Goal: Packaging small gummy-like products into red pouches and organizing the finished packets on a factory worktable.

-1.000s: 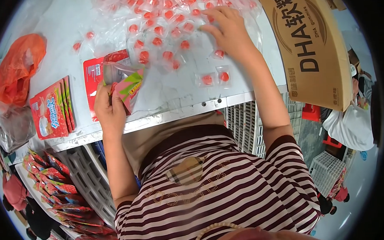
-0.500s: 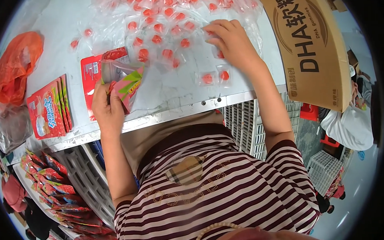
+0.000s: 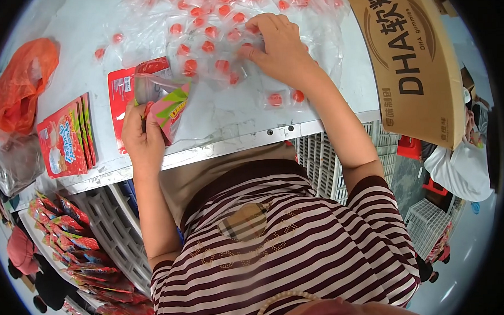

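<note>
My left hand [image 3: 143, 133] is closed on the edge of a red, pink and green pouch [image 3: 175, 102], whose mouth stands open and shows its silvery inside. A flat red pouch [image 3: 120, 87] lies on the table under and beside it. My right hand [image 3: 281, 48] reaches over the scattered candies, thumb and fingers apart, with the fingertips at small clear-wrapped red candies [image 3: 225, 65]. What lies beneath its palm is hidden. Two wrapped candies [image 3: 275, 99] sit apart from the pile, near the table's front edge.
At the left lie a stack of red pouches [image 3: 68, 139] and an orange-red plastic bag [image 3: 24, 82]. A brown cardboard box [image 3: 421, 68] stands at the right. Below the table's left edge, a white crate [image 3: 107, 229] stands beside several filled red pouches [image 3: 80, 241].
My right hand has moved left and slightly away from me, deeper over the candies, its thumb spreading from the fingers. My left hand keeps the pouch in about the same place.
</note>
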Demonstrator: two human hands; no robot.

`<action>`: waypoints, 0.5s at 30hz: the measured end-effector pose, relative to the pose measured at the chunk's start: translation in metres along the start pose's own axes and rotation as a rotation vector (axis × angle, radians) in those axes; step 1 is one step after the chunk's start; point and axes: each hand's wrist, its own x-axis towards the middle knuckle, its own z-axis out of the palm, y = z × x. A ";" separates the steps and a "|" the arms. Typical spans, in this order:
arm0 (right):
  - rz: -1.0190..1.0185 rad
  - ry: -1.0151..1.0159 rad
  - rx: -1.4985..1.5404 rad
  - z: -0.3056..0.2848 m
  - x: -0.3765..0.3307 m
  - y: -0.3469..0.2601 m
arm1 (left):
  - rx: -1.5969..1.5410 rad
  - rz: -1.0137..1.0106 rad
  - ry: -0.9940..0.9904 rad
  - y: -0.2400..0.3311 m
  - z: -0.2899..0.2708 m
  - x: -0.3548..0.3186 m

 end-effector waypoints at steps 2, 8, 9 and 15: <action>-0.003 -0.003 0.030 0.000 0.000 0.001 | 0.004 -0.005 -0.005 -0.002 -0.001 0.000; 0.000 -0.059 0.006 -0.007 -0.007 0.006 | 0.000 -0.026 -0.018 -0.001 -0.003 -0.002; 0.000 -0.062 0.006 -0.005 -0.006 0.007 | 0.002 -0.031 -0.026 -0.001 -0.003 -0.001; -0.241 0.115 0.097 -0.001 0.022 -0.001 | -0.013 -0.053 -0.016 -0.003 -0.003 -0.002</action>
